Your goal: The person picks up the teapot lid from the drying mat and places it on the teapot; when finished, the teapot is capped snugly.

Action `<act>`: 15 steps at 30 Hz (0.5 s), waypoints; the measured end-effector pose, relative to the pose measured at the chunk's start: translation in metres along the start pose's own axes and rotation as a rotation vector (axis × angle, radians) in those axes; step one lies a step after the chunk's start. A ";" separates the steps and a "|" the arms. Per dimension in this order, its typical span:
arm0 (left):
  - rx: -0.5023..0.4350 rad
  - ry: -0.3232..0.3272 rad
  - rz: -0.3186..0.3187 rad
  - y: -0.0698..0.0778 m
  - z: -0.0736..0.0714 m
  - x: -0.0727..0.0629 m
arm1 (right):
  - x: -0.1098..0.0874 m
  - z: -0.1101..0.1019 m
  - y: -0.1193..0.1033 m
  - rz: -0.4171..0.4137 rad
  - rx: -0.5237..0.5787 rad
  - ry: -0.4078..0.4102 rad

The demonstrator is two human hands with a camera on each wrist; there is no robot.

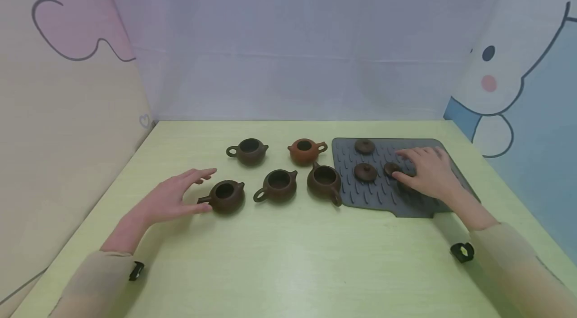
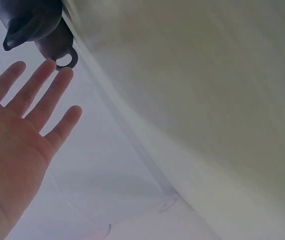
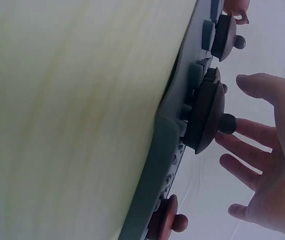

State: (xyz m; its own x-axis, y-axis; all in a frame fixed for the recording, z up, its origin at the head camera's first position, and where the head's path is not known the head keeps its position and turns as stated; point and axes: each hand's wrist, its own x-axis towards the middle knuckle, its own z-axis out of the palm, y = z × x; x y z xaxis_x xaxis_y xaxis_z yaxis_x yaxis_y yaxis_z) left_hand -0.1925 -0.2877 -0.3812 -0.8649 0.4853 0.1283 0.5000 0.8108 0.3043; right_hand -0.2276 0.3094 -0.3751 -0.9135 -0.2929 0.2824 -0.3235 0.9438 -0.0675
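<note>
At right, mat (image 1: 414,211) likely steadying lids (image 1: 365,173); right hand (image 1: 427,170) hovering, fingers loose; left hand (image 1: 173,197) flanking near-left teapot (image 1: 231,202), fingers spread.

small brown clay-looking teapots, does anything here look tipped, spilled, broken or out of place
Nothing looks tipped, spilled or visibly broken: all five small, round, brown, clay-looking teapots stand upright. The only mild oddity: they sit open, with round, knobbed brown lids lying apart on the grey ridged mat.
</note>
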 end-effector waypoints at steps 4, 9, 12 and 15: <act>-0.004 -0.024 0.001 0.004 0.001 0.001 | 0.002 -0.001 -0.001 0.026 0.015 -0.031; -0.010 -0.044 0.000 0.007 0.001 0.002 | 0.004 -0.001 -0.001 0.044 0.022 -0.073; -0.004 -0.046 0.005 0.008 0.002 0.002 | 0.005 0.000 -0.002 0.044 0.021 -0.085; -0.003 -0.046 0.006 0.008 0.002 0.003 | 0.007 0.001 -0.002 0.045 0.029 -0.093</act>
State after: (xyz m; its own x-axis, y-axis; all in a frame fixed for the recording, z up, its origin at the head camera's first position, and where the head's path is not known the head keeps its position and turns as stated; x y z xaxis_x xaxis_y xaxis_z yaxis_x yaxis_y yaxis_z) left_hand -0.1907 -0.2795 -0.3805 -0.8588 0.5049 0.0871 0.5054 0.8068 0.3061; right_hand -0.2333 0.3053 -0.3737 -0.9458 -0.2644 0.1885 -0.2874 0.9519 -0.1066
